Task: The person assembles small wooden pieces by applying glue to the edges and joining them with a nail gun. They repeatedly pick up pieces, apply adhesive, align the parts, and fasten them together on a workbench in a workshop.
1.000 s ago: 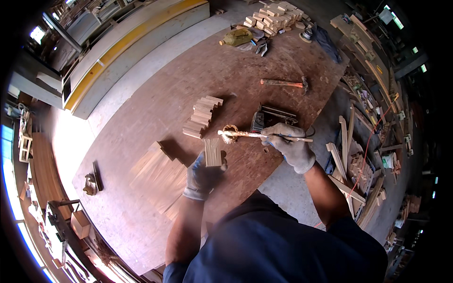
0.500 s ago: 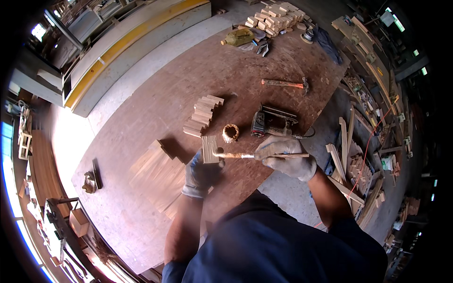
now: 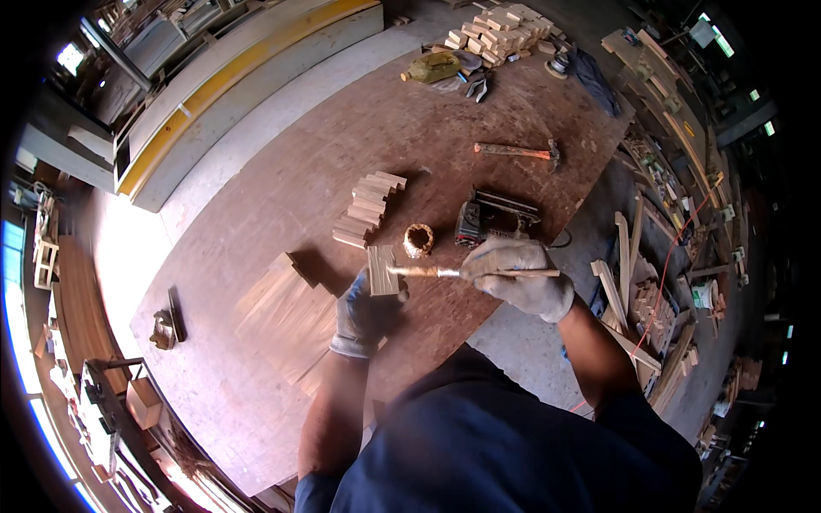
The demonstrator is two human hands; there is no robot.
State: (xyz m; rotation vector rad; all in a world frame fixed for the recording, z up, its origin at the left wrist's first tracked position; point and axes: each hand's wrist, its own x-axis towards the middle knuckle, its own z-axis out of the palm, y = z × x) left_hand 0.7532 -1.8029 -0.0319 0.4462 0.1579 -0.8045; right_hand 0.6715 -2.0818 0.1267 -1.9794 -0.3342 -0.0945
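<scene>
My gloved left hand (image 3: 356, 318) grips a small flat wooden block (image 3: 381, 271) and holds it above the table. In my gloved right hand (image 3: 518, 278) is a long thin brush (image 3: 425, 272), its handle running back through the fingers. The brush's tip meets the right edge of the block's face; whether it presses there I cannot tell. Just beyond the block stands a small round pot (image 3: 418, 240) with a crusted, yellowish rim. A row of short wooden pieces (image 3: 369, 210) lies beyond it to the left. Beneath my left hand, partly hidden, rests a wooden panel (image 3: 282, 312) with a stepped edge.
On the brown table (image 3: 291, 205) lie a black power tool (image 3: 496, 222), a hammer (image 3: 517, 151) and, far left, a hand plane (image 3: 168, 325). A plastic bottle (image 3: 432, 67) and stacked wood blocks (image 3: 505, 32) sit at the far end. Wood offcuts (image 3: 629, 291) fill the floor at right.
The brush's tip has shifted slightly up along the block, away from me. Both hands stay almost where they were, still holding the same things.
</scene>
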